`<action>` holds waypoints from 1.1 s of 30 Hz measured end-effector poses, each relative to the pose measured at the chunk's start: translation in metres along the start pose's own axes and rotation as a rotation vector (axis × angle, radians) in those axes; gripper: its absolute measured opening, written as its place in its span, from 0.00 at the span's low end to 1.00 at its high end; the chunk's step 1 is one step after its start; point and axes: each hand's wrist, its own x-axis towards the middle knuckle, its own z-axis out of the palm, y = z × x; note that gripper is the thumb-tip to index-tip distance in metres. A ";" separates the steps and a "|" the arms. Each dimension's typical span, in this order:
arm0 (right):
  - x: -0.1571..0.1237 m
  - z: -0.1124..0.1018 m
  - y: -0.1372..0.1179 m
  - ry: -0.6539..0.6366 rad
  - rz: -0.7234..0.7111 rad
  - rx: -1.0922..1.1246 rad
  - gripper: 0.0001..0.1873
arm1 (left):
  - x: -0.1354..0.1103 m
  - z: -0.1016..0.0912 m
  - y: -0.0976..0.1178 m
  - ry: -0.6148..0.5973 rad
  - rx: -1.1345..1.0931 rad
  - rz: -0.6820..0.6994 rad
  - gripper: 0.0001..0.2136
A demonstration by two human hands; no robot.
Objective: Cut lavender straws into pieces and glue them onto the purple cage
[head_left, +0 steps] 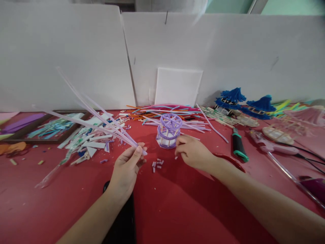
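Observation:
My left hand (pixel 128 166) is closed round a bunch of long lilac pipe cleaners (pixel 106 127), which fan out to the upper left. Their short ends poke out by the thumb. My right hand (pixel 191 150) has its fingers curled together just right of a small round lilac frame (pixel 169 130) with pale upright sticks and a spoked top. A tiny pale bit (pixel 176 158) shows at the right fingertips; whether they grip it is unclear. Between the hands, several short lilac cut pieces (pixel 157 164) lie on the red tabletop (pixel 162 203).
Behind the frame lies a pile of coloured pipe cleaners (pixel 152 112). Scraps (pixel 96 139) cover the left. A green-black cutter (pixel 239 145), a pink glue gun (pixel 271 144) and blue-roofed models (pixel 232 96) are on the right. A black phone-like object (pixel 122 217) lies under my left arm.

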 end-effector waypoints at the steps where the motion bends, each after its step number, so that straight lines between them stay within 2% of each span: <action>1: -0.001 -0.001 0.000 -0.011 -0.001 0.004 0.18 | 0.000 0.000 0.000 -0.006 0.014 0.013 0.16; 5: -0.008 -0.003 -0.002 -0.062 -0.030 0.022 0.14 | 0.002 -0.003 0.003 -0.006 0.089 0.098 0.16; 9: -0.015 0.007 -0.009 -0.076 -0.036 0.010 0.12 | 0.011 -0.002 0.018 -0.029 0.163 0.153 0.17; 11: -0.017 0.014 -0.016 -0.077 -0.036 -0.002 0.12 | 0.021 0.003 0.029 -0.072 0.218 0.161 0.16; 15: -0.018 0.024 -0.028 -0.069 -0.036 -0.026 0.12 | 0.052 0.023 0.043 -0.176 0.414 0.138 0.10; 19: -0.017 0.027 -0.032 -0.022 -0.040 -0.026 0.11 | 0.085 0.036 0.034 -0.203 0.672 0.105 0.16; 23: -0.019 0.024 -0.031 0.026 -0.049 -0.017 0.10 | 0.100 0.032 0.021 -0.164 0.868 0.200 0.16; 26: -0.024 0.009 -0.022 0.040 -0.037 -0.020 0.11 | 0.096 0.028 0.020 -0.146 0.917 0.329 0.16; 29: -0.038 -0.022 0.005 0.060 0.088 -0.074 0.14 | 0.084 0.032 0.017 -0.196 0.899 0.437 0.18; 33: -0.066 -0.067 0.066 0.046 0.400 -0.238 0.13 | 0.065 0.045 0.000 -0.345 0.823 0.461 0.38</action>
